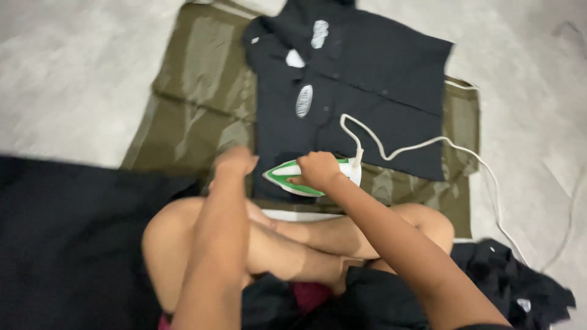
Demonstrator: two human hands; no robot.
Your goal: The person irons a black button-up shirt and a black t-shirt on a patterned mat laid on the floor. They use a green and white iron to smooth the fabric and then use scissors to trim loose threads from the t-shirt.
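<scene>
1. Nearest my camera I see my own crossed bare legs (287, 244), with both forearms reaching out over them.
2. My right hand (318, 169) is wrapped shut around the handle of a white-and-green clothes iron (309, 177), fingers curled over the top.
3. The iron sits flat on the near hem of a black short-sleeved shirt (361, 91), pointed tip towards my left. Its white cord (416, 145) rises from the heel, loops across the shirt and trails off over the floor to the right.
4. My left hand (235, 162) rests at the shirt's near left edge, just beside the iron's tip; it is blurred, the fingers look bunched, but I cannot tell whether they pinch the fabric.
5. The shirt lies spread open, collar away from me, with oval white patches on the chest.
6. Under it is an olive-brown cloth (195, 98) laid on a pale grey floor (73, 67).
7. Dark fabric (67, 244) lies at my left, and a crumpled black garment (520, 287) at my right.
</scene>
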